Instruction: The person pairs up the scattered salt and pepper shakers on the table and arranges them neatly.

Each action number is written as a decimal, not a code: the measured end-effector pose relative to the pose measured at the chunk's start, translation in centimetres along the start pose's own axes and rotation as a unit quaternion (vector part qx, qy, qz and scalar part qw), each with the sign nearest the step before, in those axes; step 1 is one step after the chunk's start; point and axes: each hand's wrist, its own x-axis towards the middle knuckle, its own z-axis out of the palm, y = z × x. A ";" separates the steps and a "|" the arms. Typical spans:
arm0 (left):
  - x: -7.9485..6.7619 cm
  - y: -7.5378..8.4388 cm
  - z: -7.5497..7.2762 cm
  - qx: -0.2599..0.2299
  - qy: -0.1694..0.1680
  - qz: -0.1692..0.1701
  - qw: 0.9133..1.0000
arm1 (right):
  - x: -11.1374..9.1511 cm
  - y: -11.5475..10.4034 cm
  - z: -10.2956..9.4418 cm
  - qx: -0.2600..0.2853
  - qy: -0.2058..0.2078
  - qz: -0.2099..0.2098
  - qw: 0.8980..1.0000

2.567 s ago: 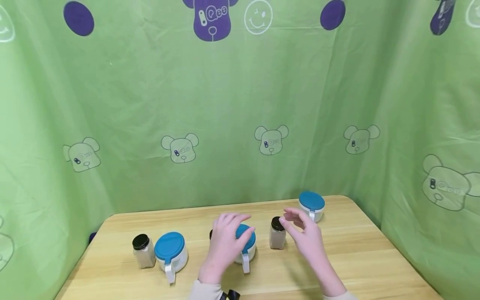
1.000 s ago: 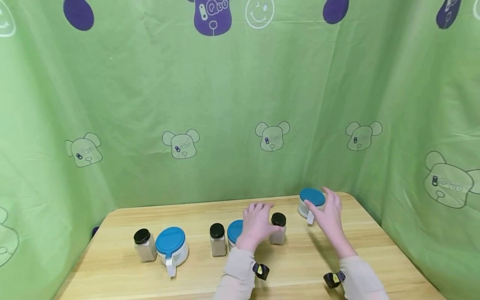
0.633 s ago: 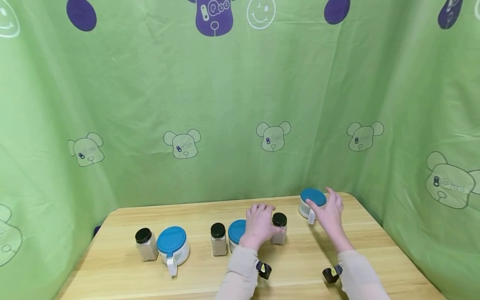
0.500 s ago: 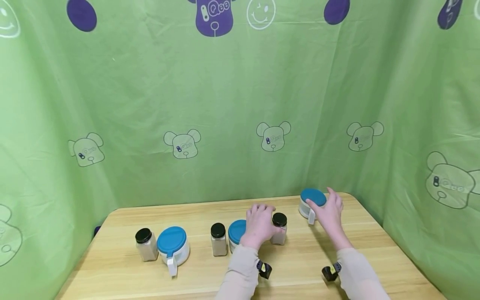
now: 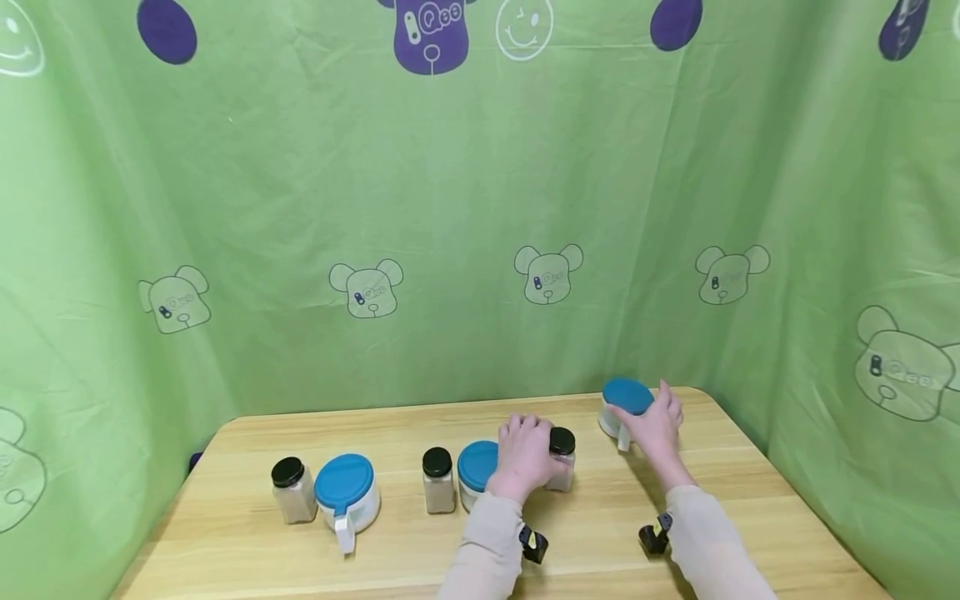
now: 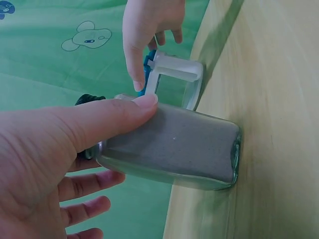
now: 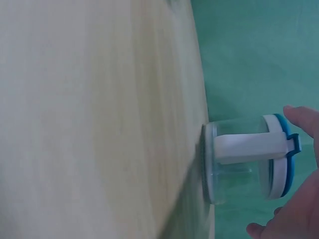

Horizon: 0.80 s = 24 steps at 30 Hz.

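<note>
My left hand point(image 5: 522, 457) is at a small square jar point(image 6: 179, 144) with a black cap point(image 5: 562, 440) and pale contents. In the left wrist view its thumb lies across the jar's side and the fingers spread loosely beyond; whether the index finger, partly hidden behind the neck, touches is unclear. To the right, my right hand point(image 5: 656, 425) spans a clear seasoning pot point(image 7: 237, 172) with a blue lid point(image 5: 628, 396) and white handle point(image 7: 249, 148). The thumb is close to the lid's rim, while the fingers stand apart on the other side. Both containers stand upright on the table.
Further left are a blue-lidded pot point(image 5: 480, 463) and a black-capped jar point(image 5: 438, 490), then another pot point(image 5: 345, 483) and jar point(image 5: 293, 492). All stand on a light wooden table point(image 5: 420, 567). Green curtain point(image 5: 450, 183) hangs behind it and at both sides.
Both hands have moved rightward, the left from the middle pot to the jar, the right from that jar to the far pot. In the last half second both have lowered slightly.
</note>
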 end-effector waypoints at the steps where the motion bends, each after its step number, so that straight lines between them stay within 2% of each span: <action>1: 0.0 0.0 0.0 0.001 0.000 -0.001 1.000 | 0.1 0.1 0.1 -0.001 -0.002 0.003 1.000; 16: -0.1 0.1 -0.1 0.001 0.007 0.007 1.000 | 0.6 0.3 1.7 0.001 0.000 0.041 0.999; 24: 0.1 0.0 0.1 -0.004 0.010 0.009 1.000 | 0.8 0.5 2.4 0.006 -0.001 0.043 0.999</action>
